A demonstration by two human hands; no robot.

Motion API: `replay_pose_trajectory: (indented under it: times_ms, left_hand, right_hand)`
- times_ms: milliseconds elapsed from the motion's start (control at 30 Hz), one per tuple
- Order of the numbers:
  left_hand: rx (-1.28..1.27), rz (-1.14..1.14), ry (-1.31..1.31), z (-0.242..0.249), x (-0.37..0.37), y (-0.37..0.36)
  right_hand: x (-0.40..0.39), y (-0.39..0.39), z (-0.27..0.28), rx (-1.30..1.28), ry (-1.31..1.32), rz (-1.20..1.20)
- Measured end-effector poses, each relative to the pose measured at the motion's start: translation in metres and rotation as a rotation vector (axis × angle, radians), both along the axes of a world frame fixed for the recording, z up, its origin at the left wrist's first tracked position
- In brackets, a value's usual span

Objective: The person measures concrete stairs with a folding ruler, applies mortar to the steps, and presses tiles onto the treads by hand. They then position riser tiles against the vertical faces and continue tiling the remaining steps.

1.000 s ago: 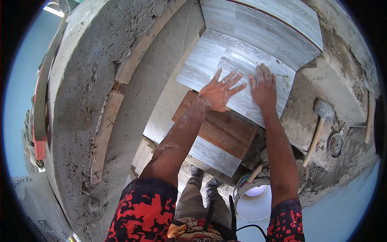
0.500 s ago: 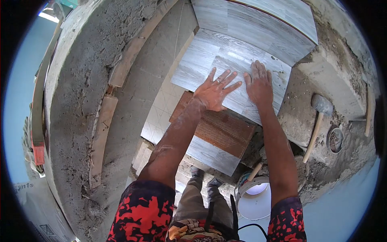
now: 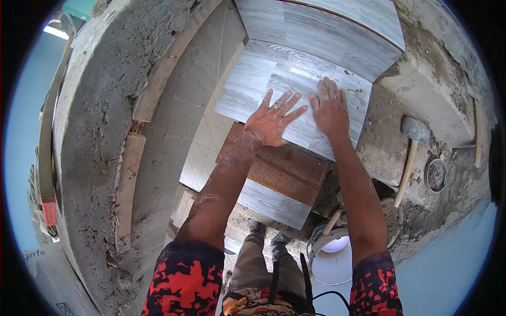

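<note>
Both palms lie flat on a grey wood-grain tile [image 3: 247,79] that forms a stair tread. My left hand [image 3: 271,120], with a ring on one finger, spreads its fingers over the tile's front edge. To its right, my right hand [image 3: 331,109] rests with fingers stretched out, nearer the tile's right side. Behind the tread stands an upright tile [image 3: 316,31] of the same pattern. Below my left hand lies a brown textured tile back [image 3: 284,171], on top of another grey tile [image 3: 274,205] on the lower step.
A mallet [image 3: 414,131] with a wooden handle lies at the right, beside a small round container [image 3: 436,175] of nail-like pieces. A white bucket [image 3: 332,263] stands below my right arm. Along the left runs a rough concrete wall [image 3: 89,152] with wooden strips [image 3: 132,184].
The whole view has shifted slightly, so the scene sits a little further left. Both hands stay flat on the tread tile in nearly the same places.
</note>
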State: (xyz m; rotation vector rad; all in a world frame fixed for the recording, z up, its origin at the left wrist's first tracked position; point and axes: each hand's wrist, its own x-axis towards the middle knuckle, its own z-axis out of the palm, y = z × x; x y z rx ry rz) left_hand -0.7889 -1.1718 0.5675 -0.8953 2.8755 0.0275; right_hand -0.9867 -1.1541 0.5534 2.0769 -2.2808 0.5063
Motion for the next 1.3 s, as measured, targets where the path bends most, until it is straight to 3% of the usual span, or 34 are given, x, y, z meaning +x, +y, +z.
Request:
replay_pose_trajectory:
  times_ms: [1300]
  left_hand:
    - [-0.016,0.024,0.004,0.0057,-0.0021,0.0029]
  right_hand:
    - [0.0000,0.0006,0.0005,-0.020,-0.047,0.024]
